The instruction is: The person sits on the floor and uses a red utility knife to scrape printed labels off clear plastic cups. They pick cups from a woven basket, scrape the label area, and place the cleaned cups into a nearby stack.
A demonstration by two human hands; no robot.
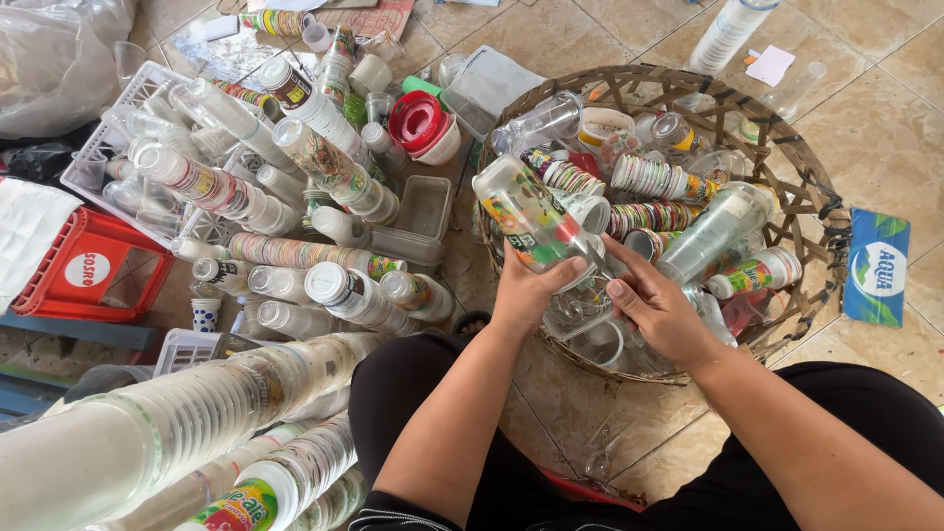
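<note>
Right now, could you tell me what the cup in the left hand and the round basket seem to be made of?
The cup in the left hand looks like thin clear plastic, glossy, with a colourful printed band; the things behind show through it. The basket appears to be woven from flat brown strips, probably bamboo or rattan, matte, with open gaps in its weave.

Both forearms reach forward — left hand (528, 292) clenched, right hand (657, 307) half-curled.
</note>
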